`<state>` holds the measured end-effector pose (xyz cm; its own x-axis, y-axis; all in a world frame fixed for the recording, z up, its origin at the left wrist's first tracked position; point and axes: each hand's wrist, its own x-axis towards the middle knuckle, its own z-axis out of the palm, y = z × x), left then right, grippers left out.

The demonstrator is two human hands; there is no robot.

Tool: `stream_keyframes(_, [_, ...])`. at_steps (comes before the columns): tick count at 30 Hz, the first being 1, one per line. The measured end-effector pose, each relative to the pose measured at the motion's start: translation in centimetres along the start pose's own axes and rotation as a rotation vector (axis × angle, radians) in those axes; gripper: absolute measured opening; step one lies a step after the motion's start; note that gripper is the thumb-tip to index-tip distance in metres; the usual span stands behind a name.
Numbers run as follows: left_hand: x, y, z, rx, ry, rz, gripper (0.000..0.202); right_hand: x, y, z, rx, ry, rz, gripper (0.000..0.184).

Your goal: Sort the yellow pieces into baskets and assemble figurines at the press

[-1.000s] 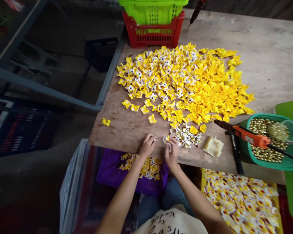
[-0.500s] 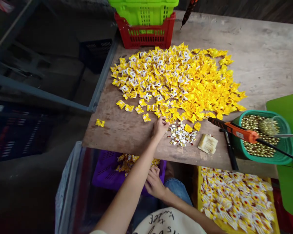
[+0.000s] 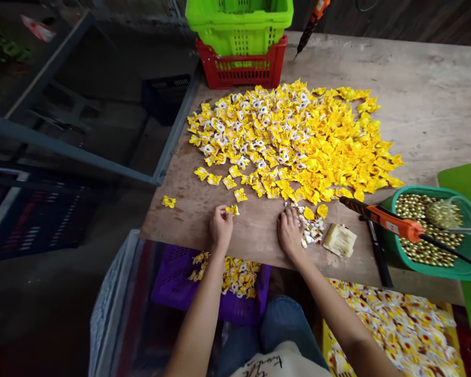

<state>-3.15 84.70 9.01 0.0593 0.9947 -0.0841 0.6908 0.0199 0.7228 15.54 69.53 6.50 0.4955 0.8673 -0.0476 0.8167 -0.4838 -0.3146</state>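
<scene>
Pinching a yellow piece (image 3: 233, 210), left hand (image 3: 221, 226); right hand (image 3: 290, 230) at white bits (image 3: 313, 231), can't tell its grip. Probably part-picking; next needs precision.

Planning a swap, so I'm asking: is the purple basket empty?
Not empty: yellow and white pieces lie inside the purple basket, partly behind the left arm.

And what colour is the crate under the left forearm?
The crate is purple, clearest in the head view.
</scene>
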Motion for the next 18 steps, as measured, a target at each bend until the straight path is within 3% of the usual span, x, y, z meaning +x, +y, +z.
stream_keyframes(4, [0.7,-1.3,-1.9,0.215,0.087,0.051,0.022,1.8,0.0,-2.0,0.062,0.130,0.051,0.043])
stream_keyframes(7, [3.7,-0.4,-2.3,0.244,0.128,0.088,0.051,6.1,-3.0,-2.5,0.128,0.140,0.015,0.049])
stream_keyframes(10, [8.2,0.7,-2.3,0.219,0.071,0.112,0.071,10.1,-7.0,-1.6,0.154,0.057,-0.047,0.054])
stream_keyframes(13, [12.6,1.2,-2.7,0.218,-0.027,0.089,0.079,12.1,-10.1,-0.9,0.178,-0.028,-0.211,0.054])
stream_keyframes(16, [15.6,0.6,-3.3,0.215,-0.091,0.076,0.080,14.2,-11.0,-1.6,0.164,0.017,-0.298,0.052])
stream_keyframes(18, [16.7,-0.1,-3.7,0.207,-0.120,0.090,0.080,17.1,-10.4,-2.4,0.151,0.097,-0.209,0.053])
